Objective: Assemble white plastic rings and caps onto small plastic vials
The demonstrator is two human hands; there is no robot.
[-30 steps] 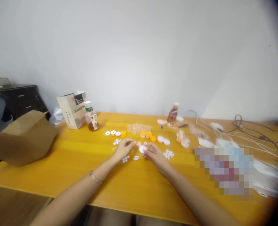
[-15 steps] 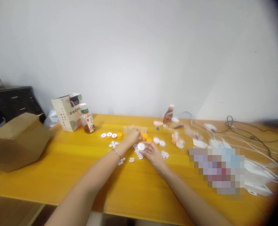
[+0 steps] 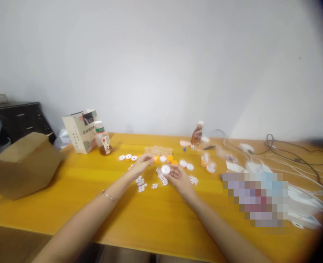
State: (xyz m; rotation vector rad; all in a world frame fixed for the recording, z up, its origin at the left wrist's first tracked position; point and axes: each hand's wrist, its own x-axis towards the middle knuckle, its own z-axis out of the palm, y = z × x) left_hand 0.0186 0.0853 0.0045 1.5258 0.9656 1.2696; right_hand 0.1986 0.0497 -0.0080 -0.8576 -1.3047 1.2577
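My right hand [image 3: 179, 178] holds a small round white cap [image 3: 165, 169] in its fingertips, just above the yellow table [image 3: 95, 197]. My left hand [image 3: 142, 163] hovers to the left of it with the fingers pinched together near the row of orange and white caps [image 3: 172, 159]; what it pinches is too small to name. Small white lacy pieces [image 3: 141, 183] lie scattered on the table under and between both hands. A bracelet sits on my left wrist [image 3: 108, 196].
A paper bag [image 3: 80, 130] and a tea bottle [image 3: 102, 138] stand at the back left, a second bottle [image 3: 196, 133] at the back middle. A brown cardboard box [image 3: 21, 164] overhangs the left edge. White cables and chargers [image 3: 273, 160] spread on the right.
My left hand reached back to the row of caps, then drew back toward me with its fingers pinched. My right hand has kept the white cap and barely moved.
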